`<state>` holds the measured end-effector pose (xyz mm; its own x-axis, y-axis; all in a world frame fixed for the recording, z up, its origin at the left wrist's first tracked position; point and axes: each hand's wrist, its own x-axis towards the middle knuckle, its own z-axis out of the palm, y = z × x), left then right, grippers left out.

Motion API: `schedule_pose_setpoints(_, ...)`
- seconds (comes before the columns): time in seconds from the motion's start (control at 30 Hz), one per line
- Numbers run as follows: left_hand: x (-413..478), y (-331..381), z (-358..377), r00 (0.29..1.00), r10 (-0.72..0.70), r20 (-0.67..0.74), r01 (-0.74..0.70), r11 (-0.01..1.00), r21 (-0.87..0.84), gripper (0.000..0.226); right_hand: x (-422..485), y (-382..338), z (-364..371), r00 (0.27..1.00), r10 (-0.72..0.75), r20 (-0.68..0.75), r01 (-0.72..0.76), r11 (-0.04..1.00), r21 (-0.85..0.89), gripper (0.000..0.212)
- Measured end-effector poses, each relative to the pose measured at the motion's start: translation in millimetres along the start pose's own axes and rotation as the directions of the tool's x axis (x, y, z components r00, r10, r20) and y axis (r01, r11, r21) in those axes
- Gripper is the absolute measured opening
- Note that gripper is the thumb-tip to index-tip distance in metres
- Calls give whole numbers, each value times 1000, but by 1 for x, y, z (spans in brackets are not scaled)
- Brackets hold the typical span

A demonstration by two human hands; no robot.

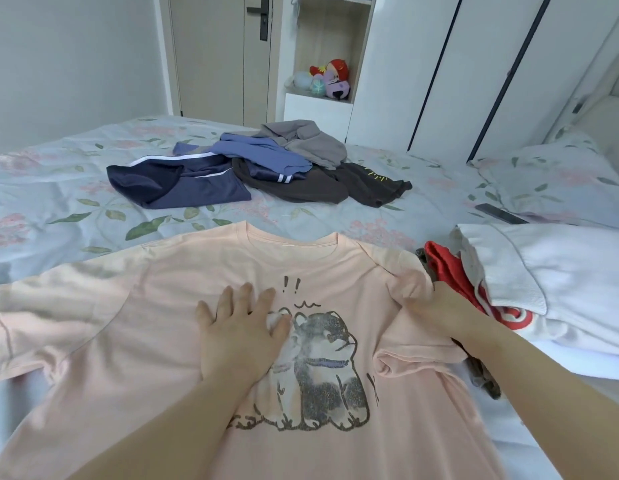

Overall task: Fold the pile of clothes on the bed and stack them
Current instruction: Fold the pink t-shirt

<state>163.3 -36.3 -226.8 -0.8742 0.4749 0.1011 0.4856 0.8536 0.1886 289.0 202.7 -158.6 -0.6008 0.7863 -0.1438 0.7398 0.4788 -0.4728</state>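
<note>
Pile of clothes (259, 168), unfolded, lying on the bed (59, 202) well beyond both hands. It is made up of a navy piece with white stripes at the left, blue and grey pieces heaped in the middle, and dark brown pieces at the right. A pink T-shirt (162, 341) with a printed cartoon of two dogs is spread front-up directly under the hands, its collar pointing away from the person and its hem running out of view at the near edge. The left hand (239, 337) lies flat on the chest of the T-shirt, fingers straight and slightly spread, the thumb touching the upper left of the print. The right hand (436, 310) holds the T-shirt's sleeve at that side, where the cloth is gathered and turned inward over the body of the shirt; its fingertips are hidden in the folds. The sleeve on the left hand's side lies stretched out flat, reaching past the edge of view. Just outside the right hand lies a red garment (450, 268), partly covered by a white garment (560, 271) farther to that side. A floral pillow (560, 174) lies beyond the white garment. Far beyond the hands, past the foot of the bed, stand a door (211, 57), an open shelf with plush toys (329, 81), and a white wardrobe (422, 81)
</note>
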Motion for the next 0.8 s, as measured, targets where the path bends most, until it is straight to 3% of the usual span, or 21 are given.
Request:
schedule_pose_setpoints(0.1,0,0,0,1000,-1,1,1,1000,9,61,-18,6,-7,998,-23,53,28,996,-89,44)
schedule_pose_setpoints(0.17,1,-1,0,1000,-4,1,4,1000,14,61,-30,13,-18,983,26,180,-20,999,-35,26)
schedule_pose_setpoints(0.23,1,-1,0,1000,-5,-5,5,1000,15,61,-41,19,-28,951,54,304,-64,998,21,26)
schedule_pose_setpoints(0.33,-1,0,0,1000,-5,-8,5,1000,16,61,-50,19,-39,938,58,342,-92,992,85,30)
schedule_pose_setpoints(0.4,-1,0,0,1000,-5,-5,6,1000,8,61,-51,11,-45,978,26,207,-80,963,256,24)
schedule_pose_setpoints(0.43,0,0,-1,1000,-6,-3,6,1000,5,61,-50,7,-49,999,18,44,-33,923,383,19)
schedule_pose_setpoints(0.5,0,0,-1,1000,-6,-1,6,1000,5,60,-45,-3,-63,941,86,-327,144,773,617,14)
schedule_pose_setpoints(0.53,-1,0,0,1000,-6,0,6,1000,6,60,-42,-6,-68,891,137,-432,221,703,677,21)
schedule_pose_setpoints(0.6,-1,1,0,1000,-5,2,5,1000,5,60,-36,-10,-64,874,183,-450,245,633,734,43)
schedule_pose_setpoints(0.7,-1,0,-1,1000,-5,-4,5,1000,4,60,-41,-12,-24,941,70,-332,111,860,498,59)
schedule_pose_setpoints(0.77,-1,0,-1,1000,-5,-13,5,1000,6,60,-40,-2,7,954,45,-295,82,912,403,57)
schedule_pose_setpoints(0.8,-1,0,0,1000,-3,-16,4,1000,8,60,-39,5,16,948,54,-313,77,917,391,45)
